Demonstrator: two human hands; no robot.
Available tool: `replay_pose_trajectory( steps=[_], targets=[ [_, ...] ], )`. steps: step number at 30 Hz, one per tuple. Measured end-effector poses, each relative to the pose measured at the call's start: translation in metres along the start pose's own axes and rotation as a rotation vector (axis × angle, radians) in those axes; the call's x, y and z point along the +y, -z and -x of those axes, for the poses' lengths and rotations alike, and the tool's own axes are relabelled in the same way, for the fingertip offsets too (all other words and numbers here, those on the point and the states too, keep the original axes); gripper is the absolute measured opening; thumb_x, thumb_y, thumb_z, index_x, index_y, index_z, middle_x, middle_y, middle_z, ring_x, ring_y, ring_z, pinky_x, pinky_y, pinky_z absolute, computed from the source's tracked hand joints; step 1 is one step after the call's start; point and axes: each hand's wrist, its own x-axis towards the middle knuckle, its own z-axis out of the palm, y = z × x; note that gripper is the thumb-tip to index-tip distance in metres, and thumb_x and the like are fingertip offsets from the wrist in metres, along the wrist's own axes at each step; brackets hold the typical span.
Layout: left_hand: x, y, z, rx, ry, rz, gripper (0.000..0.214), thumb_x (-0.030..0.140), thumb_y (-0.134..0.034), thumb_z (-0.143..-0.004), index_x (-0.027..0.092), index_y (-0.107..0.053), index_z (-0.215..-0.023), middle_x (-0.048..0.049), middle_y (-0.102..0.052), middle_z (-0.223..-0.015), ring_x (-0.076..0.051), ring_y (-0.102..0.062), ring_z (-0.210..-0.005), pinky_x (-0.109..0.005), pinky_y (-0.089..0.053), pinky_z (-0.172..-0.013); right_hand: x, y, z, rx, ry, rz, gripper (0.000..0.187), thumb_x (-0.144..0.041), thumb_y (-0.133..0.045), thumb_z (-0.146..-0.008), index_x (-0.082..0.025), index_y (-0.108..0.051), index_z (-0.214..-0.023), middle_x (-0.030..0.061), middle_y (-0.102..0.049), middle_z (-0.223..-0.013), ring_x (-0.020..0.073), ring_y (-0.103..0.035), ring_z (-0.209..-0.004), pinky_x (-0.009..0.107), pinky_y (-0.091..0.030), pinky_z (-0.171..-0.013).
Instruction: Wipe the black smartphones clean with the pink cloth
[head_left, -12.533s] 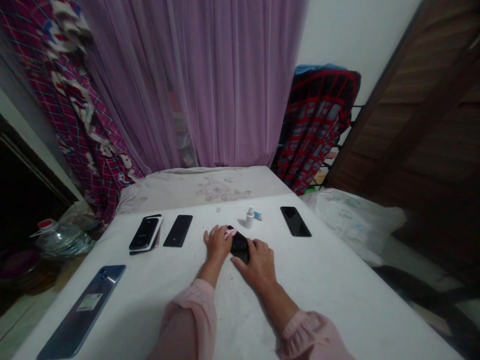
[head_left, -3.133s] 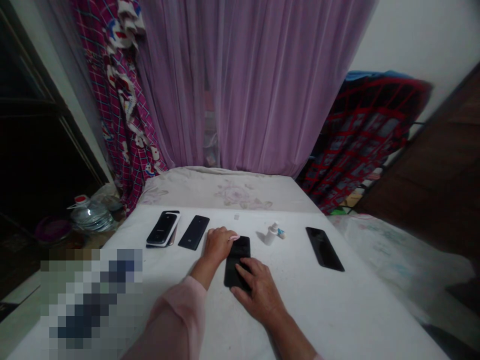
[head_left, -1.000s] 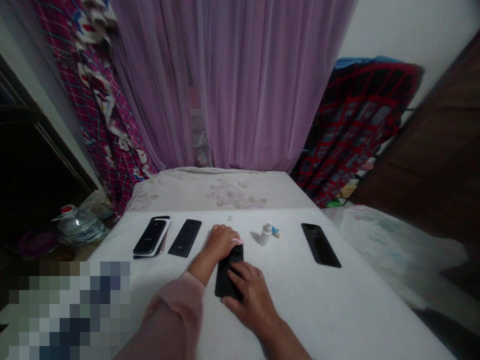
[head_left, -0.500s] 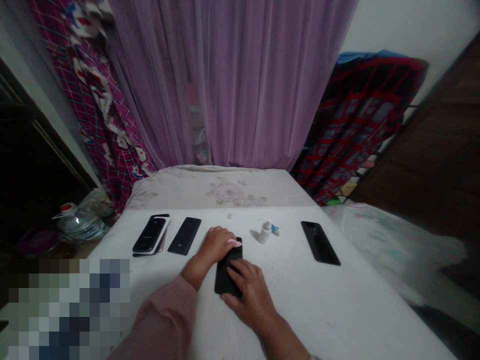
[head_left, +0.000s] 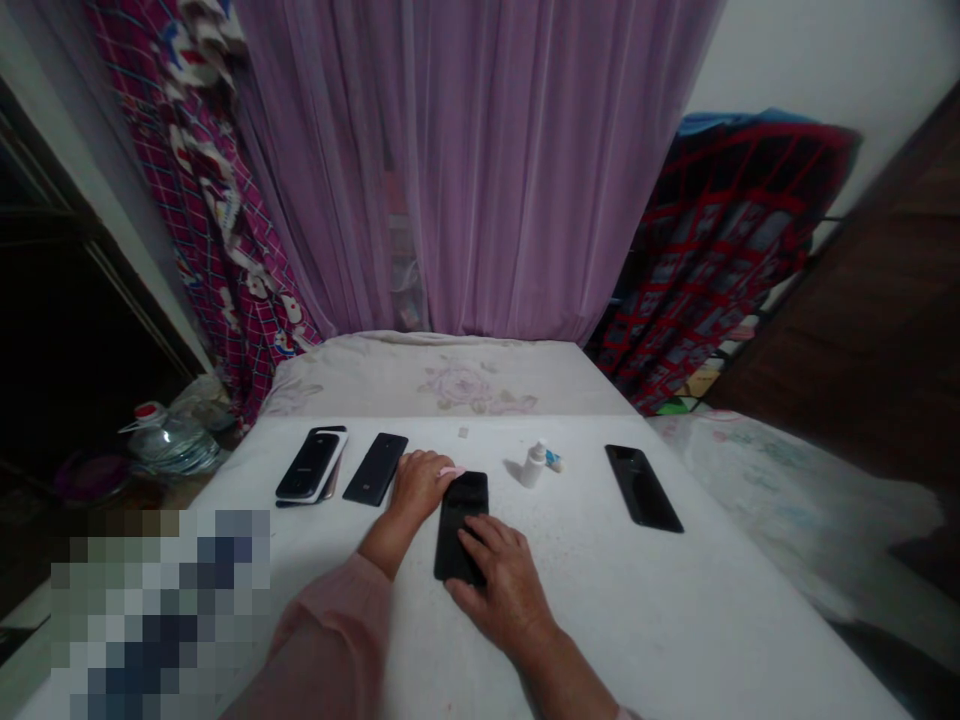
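Note:
A black smartphone (head_left: 466, 493) lies on the white table cover in front of me. My right hand (head_left: 506, 585) steadies it, fingertips resting on its face and thumb at its lower edge. Beside the phone's upper left edge is my left hand (head_left: 420, 487), closed on a small pink cloth (head_left: 451, 470). Most of the cloth is hidden in the fingers. To the right of the phone stands a small white bottle (head_left: 534, 465), with a little blue-and-white item (head_left: 553, 460) next to it.
A dark phone (head_left: 376, 468) lies left of my left hand, and a stack of phones (head_left: 309, 465) sits farther left. Another black phone (head_left: 645, 488) is on the right. A purple curtain (head_left: 510, 180) hangs behind the table; a large water bottle (head_left: 169, 440) stands at left.
My left hand has moved left with the pink cloth, from the phone's top face to beside its upper left edge. My right hand stays on the phone. The view has shifted slightly.

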Motion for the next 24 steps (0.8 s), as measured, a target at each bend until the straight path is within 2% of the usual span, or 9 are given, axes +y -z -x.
replay_pose_trajectory(
  steps=[6,12,16,24],
  targets=[
    [-0.009,0.003,0.02,-0.035,-0.055,0.124,0.028,0.046,-0.054,-0.093,0.026,-0.073,-0.09,-0.0024,-0.073,-0.093,-0.021,-0.061,-0.095,-0.034,-0.036,-0.087,0.003,-0.001,0.001,0.022,0.021,-0.01,0.049,-0.028,-0.072,-0.072,-0.021,-0.065,-0.12,0.0128,-0.06,-0.132,0.0322,-0.051,-0.124,0.05,-0.04,-0.099],
    [-0.013,0.006,0.034,-0.089,-0.103,0.165,0.025,0.046,-0.058,-0.09,0.026,-0.073,-0.089,-0.0013,-0.073,-0.093,-0.021,-0.062,-0.093,-0.034,-0.037,-0.087,0.006,-0.002,0.001,0.014,0.037,-0.007,0.05,-0.026,-0.073,-0.071,-0.019,-0.065,-0.12,0.0132,-0.061,-0.131,0.0325,-0.051,-0.124,0.051,-0.041,-0.099],
    [-0.014,0.002,0.031,-0.097,-0.088,0.156,0.026,0.045,-0.057,-0.09,0.025,-0.073,-0.09,-0.0018,-0.073,-0.093,-0.021,-0.063,-0.091,-0.033,-0.038,-0.084,0.007,-0.005,0.002,0.035,0.044,-0.002,0.05,-0.026,-0.072,-0.072,-0.02,-0.065,-0.12,0.0131,-0.06,-0.132,0.0321,-0.05,-0.124,0.052,-0.041,-0.1],
    [-0.006,-0.013,0.007,0.049,0.071,0.062,0.025,0.04,-0.052,-0.094,0.024,-0.071,-0.095,-0.0046,-0.073,-0.097,-0.022,-0.062,-0.097,-0.034,-0.038,-0.086,0.005,-0.004,0.002,0.03,0.044,0.014,0.051,-0.025,-0.07,-0.074,-0.019,-0.063,-0.124,0.0139,-0.059,-0.134,0.0325,-0.05,-0.125,0.052,-0.042,-0.1]
  ],
)
